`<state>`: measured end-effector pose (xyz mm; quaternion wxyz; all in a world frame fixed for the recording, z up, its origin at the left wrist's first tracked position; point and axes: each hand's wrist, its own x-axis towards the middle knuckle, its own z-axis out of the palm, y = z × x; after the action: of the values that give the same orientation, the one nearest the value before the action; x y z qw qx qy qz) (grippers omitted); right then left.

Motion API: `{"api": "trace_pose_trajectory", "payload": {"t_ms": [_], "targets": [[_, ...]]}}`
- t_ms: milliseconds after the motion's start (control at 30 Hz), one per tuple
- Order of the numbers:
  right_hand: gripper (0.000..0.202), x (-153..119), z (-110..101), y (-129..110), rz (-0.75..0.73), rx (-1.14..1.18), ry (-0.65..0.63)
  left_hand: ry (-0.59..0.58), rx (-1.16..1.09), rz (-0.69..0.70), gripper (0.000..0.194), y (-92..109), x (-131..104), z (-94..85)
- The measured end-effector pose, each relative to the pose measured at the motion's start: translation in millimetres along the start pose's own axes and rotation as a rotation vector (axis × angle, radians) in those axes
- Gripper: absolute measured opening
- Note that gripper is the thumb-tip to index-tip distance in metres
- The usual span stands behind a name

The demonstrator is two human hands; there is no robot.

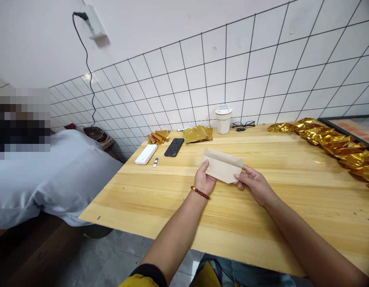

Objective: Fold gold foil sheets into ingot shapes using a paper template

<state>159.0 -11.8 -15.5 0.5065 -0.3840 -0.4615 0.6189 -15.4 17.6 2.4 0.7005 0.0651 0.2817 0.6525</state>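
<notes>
Just above the wooden table [160, 191], a piece of folded beige paper [221, 165] is held between both hands. Its long upper flap stands up, and its lower right corner is cut or folded at a slant. My left hand [204, 177], with a dark red bead bracelet at the wrist, grips the paper's left end, thumb on the near face. At the right end, my right hand [251, 181] pinches the edge between thumb and fingers. The fingers behind the paper are partly hidden.
Toward the wall lie gold foil sheets [198, 134], folded gold strips [158, 137], a black phone [174, 147], a white power bank [146, 154], a small tube [155, 162], a white cup [223, 119] and glasses [243, 125]. Folded gold foil [330, 141] lines the right. A person [58, 171] sits left.
</notes>
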Motion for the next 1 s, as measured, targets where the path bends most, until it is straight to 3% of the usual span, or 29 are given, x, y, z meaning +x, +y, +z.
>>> {"api": "trace_pose_trajectory", "payload": {"t_ms": [233,467,767,1000], "targets": [[0.03,1.7,-2.0,3.3,-0.017,0.014,-0.001,0.012,-0.024,0.003,0.017,0.8,-0.7,1.7],[0.066,2.4,0.7,1.9,-0.038,0.027,0.085,-0.039,0.001,0.007,0.024,0.2,0.7,0.1],[0.05,3.3,2.7,3.0,-0.015,-0.065,0.134,-0.104,0.087,-0.036,0.025,-1.6,-3.6,2.2],[0.052,1.1,7.3,2.9,-0.02,-0.183,0.183,-0.054,0.095,-0.035,0.021,-0.9,-2.2,1.5]]}}
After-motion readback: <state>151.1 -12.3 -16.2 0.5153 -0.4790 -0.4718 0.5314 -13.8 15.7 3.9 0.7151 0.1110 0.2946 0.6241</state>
